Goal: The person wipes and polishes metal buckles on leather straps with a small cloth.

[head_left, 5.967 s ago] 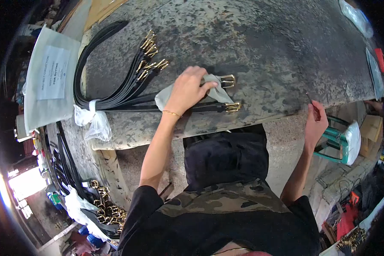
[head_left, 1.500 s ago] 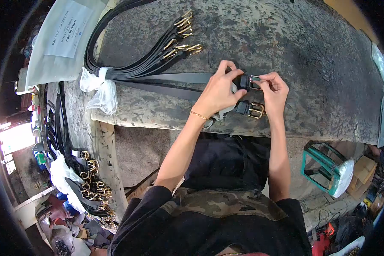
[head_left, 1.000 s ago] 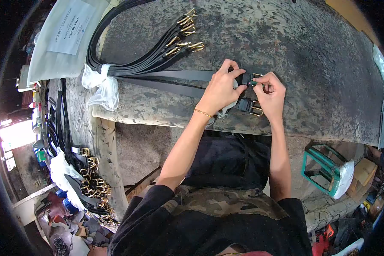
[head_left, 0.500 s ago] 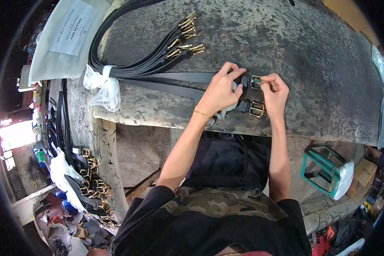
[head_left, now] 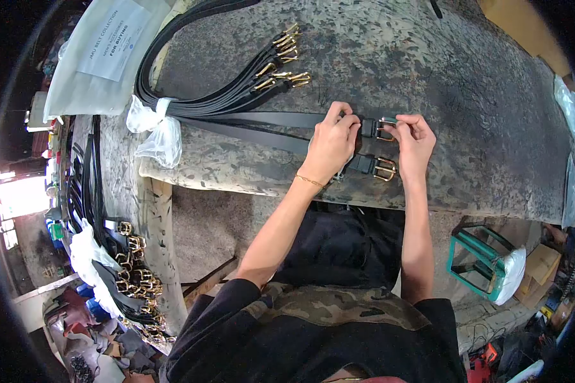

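Note:
Two black belts with gold-toned buckles stretch across the worktable from a tied bundle. My left hand [head_left: 331,145] is closed, thumb and fingers pinched at the upper belt [head_left: 281,119] just left of its keeper loop. With fingertips pinched together, my right hand [head_left: 416,143] grips that belt's buckle [head_left: 384,129] at its right end. Below lies the second belt [head_left: 262,137], its buckle [head_left: 386,169] resting on the table, partly covered by my left hand and wrist. A bit of something pale shows under the left hand, too hidden to name.
The belt bundle [head_left: 204,105] is tied with white plastic [head_left: 158,131] at the left. A labelled clear bag [head_left: 76,89] lies behind it. More buckled belts [head_left: 137,274] hang at the lower left. A green metal frame [head_left: 476,262] stands below the table's right side.
My left fingers, spread over the upper belt before, have drawn together at it. The right hand stays at the buckle, and the buckle looks slightly tilted. The view has shifted a little.

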